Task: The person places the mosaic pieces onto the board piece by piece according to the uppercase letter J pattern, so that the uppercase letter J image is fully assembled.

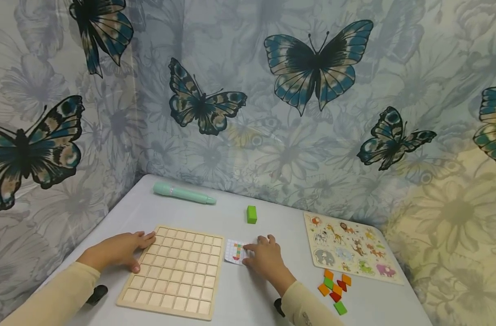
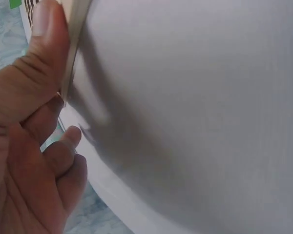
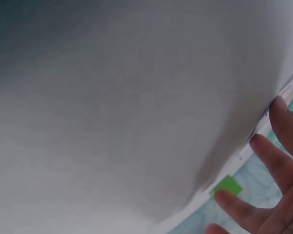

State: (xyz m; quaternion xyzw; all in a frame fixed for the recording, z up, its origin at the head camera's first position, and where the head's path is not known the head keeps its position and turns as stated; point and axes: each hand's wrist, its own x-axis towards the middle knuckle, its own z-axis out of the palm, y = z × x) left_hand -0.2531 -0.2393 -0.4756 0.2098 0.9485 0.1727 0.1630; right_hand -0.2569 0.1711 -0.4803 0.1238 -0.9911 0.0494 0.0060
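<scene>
Wooden grid board (image 1: 174,272) — flat, beside small pattern card (image 1: 233,251).

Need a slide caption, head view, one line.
Left hand at the edge of a gridded board, right hand at a pattern card, loose tiles to the right.

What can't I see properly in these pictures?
Head: right end of card, under right hand.
Head: marks on right sleeve, too small.
Left wrist: most of grid board, behind left hand and cut off by top edge.
Right wrist: part of green block, behind a fingertip.
</scene>
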